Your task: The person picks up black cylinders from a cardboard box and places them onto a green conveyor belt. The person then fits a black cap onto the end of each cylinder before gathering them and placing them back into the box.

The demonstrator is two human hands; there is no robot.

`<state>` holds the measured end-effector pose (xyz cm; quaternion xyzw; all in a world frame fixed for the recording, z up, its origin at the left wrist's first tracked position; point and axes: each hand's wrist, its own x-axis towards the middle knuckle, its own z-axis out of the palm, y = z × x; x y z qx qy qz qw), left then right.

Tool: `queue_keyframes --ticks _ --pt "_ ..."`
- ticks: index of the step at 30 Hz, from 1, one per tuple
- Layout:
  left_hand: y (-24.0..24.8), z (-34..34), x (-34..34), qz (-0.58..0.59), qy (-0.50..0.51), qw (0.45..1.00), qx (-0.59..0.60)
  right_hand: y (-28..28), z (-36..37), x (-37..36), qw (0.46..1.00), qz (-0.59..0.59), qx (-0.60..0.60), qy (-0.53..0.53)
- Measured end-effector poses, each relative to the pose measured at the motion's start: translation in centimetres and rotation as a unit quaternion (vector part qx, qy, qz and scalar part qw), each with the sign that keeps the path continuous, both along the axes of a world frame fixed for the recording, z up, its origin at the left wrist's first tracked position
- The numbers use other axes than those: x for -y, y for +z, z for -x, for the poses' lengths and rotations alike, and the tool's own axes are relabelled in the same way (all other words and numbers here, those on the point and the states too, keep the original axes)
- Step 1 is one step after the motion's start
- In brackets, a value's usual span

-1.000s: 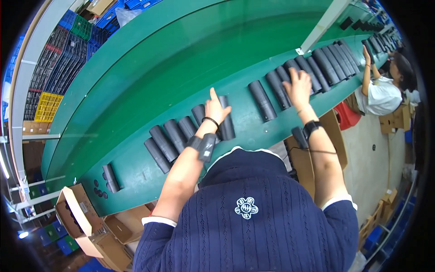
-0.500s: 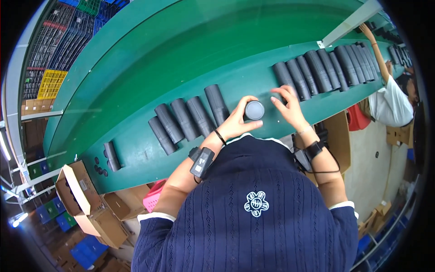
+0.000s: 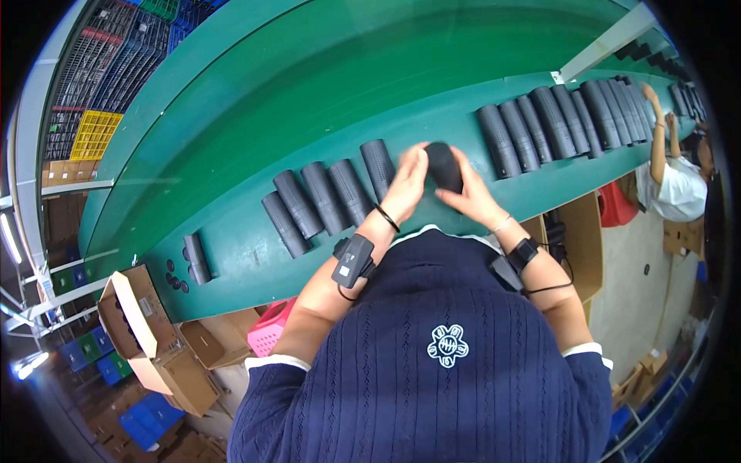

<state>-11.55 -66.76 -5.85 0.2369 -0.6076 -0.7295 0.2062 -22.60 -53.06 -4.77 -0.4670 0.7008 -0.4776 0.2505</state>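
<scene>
- Since the previous frame, the black cylinder (image 3: 443,167) has tipped from end-on to lengthwise above the green table (image 3: 255,162).
- Left hand (image 3: 407,185) grips its left side.
- Right hand (image 3: 471,194) grips its right side.
- Row of cylinders (image 3: 328,197) lies left of the held cylinder; another row (image 3: 556,123) lies right.

The dark grey tube (image 3: 443,167) is round and bumpy all over. It is held up between two hands, just above the green table's near edge.
</scene>
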Motion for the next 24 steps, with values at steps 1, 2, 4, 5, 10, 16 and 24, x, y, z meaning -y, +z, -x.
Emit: queue_keyframes --ticks 1,2,4,5,10,16,24 --pt "-1.4 -0.6 2.5 0.388 0.059 0.916 0.084 0.8 0.6 0.8 0.996 -0.074 -0.013 -0.047" --pt "0.3 -0.6 2.7 0.456 0.147 0.848 0.227 1.7 1.5 1.0 0.982 -0.150 -0.026 -0.108" --pt "0.0 -0.8 4.2 0.519 0.163 0.769 0.337 -0.6 3.2 1.5 0.921 -0.216 -0.276 -0.167" --pt "-0.5 -0.8 4.8 0.492 0.111 0.765 0.399 -0.8 3.9 2.1 0.892 -0.247 -0.340 -0.168" --pt "-0.3 -1.1 6.3 0.213 -0.014 0.936 0.281 -0.7 4.6 3.1 0.833 -0.289 -0.420 -0.215" --pt "1.8 -3.9 2.0 0.062 -0.157 0.986 0.012 4.0 0.0 3.2 0.921 -0.040 0.387 0.005" --pt "3.4 -5.1 -0.1 -0.091 -0.119 0.988 -0.018 3.6 -1.9 1.8 0.931 0.021 0.363 0.038"
